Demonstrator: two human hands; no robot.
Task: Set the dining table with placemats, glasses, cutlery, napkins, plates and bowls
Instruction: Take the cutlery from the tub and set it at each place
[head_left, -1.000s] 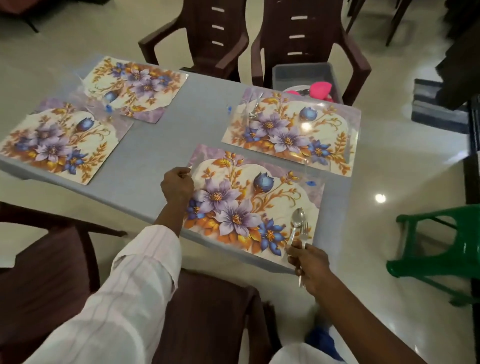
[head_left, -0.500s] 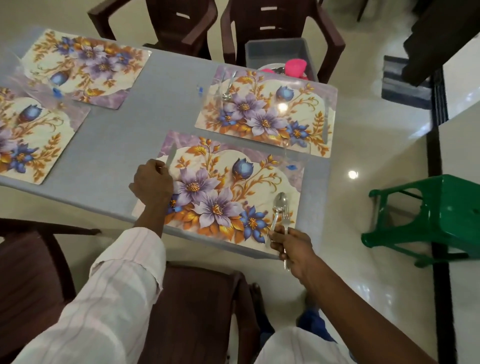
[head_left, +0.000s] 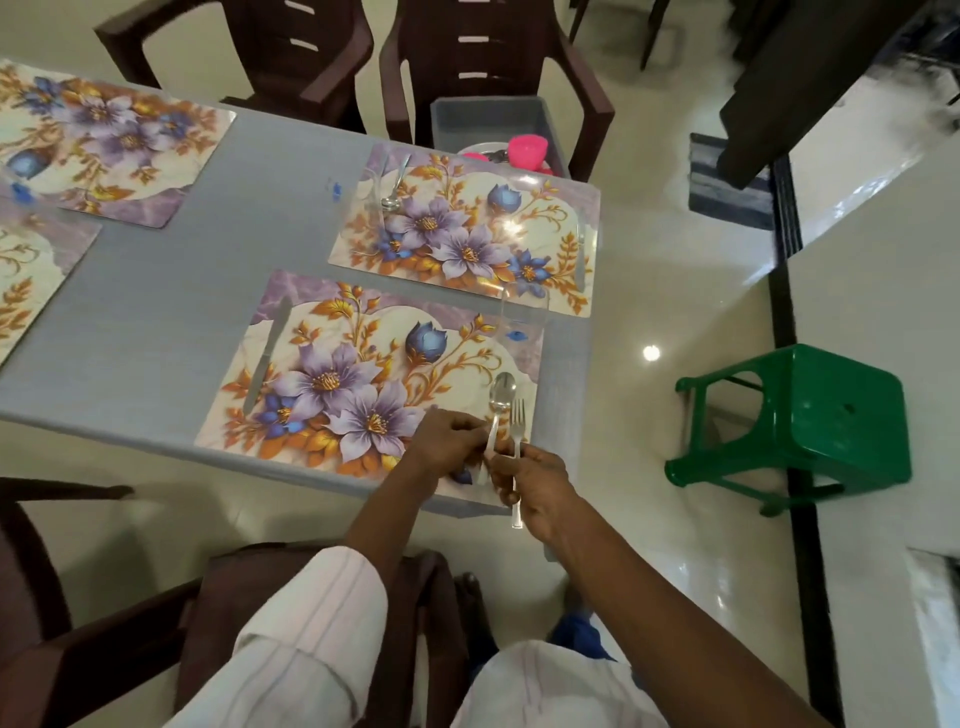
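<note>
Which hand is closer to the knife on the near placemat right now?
Left hand: right of the knife, pinching the spoon; right hand farther right, holding the fork.

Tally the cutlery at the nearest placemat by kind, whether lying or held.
Knife: 1, lying on the nearest placemat
Spoon: 1, pinched by the left hand
Fork: 1, gripped by the right hand
Total: 3
</note>
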